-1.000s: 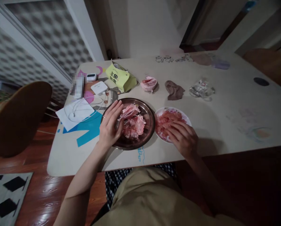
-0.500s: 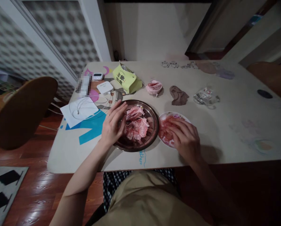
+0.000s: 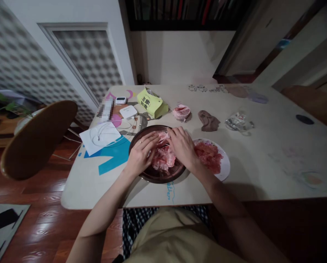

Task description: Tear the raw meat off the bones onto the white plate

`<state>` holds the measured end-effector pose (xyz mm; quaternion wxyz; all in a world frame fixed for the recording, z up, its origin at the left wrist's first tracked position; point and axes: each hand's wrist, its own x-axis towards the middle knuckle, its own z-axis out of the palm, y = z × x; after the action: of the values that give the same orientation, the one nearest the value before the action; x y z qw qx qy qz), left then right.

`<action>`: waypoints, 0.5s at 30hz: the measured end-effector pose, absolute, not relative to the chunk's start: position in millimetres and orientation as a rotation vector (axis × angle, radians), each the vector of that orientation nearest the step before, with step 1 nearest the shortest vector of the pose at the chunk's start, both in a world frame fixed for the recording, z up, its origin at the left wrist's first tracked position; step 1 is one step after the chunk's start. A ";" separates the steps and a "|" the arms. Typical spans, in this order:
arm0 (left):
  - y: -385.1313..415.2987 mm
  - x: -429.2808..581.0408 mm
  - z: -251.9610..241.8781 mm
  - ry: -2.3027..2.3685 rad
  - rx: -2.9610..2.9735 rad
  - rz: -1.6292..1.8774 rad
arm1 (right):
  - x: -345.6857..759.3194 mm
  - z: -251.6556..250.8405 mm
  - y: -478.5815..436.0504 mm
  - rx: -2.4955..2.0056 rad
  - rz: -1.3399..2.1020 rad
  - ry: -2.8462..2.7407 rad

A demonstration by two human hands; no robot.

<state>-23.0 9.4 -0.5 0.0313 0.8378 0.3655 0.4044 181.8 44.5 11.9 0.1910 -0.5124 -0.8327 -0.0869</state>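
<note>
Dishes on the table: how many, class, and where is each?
2: a round metal tray under the left hand and right hand, and a white plate holding red pulp, to its right.

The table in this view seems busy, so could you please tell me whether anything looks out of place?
A pinkish food piece sits directly on the table, outside the dish and plate, which seems odd. A cable loops untidily over the paper.

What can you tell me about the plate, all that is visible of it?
The plate is round and white, its material unclear, with coloured marks near its far rim. It lies flat on the table, right of the tray, bearing a heap of red pulp. The right arm hides its near-left part; contact with the tray cannot be judged.
</note>
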 end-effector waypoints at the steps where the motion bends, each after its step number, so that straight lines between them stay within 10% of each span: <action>1: 9.1 -22.5 -0.2 1.133 2.577 1.246 | 179.9 10.0 46.5 -1.453 -0.272 -2.353; 15: 10.5 -20.4 -2.6 1.233 2.561 1.200 | 184.3 -8.4 39.1 -1.233 -0.023 -2.260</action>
<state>-20.4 10.5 -2.6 0.0283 0.8297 0.3994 0.3889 184.3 39.1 -8.4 0.2796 -0.4599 -0.8428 -0.0087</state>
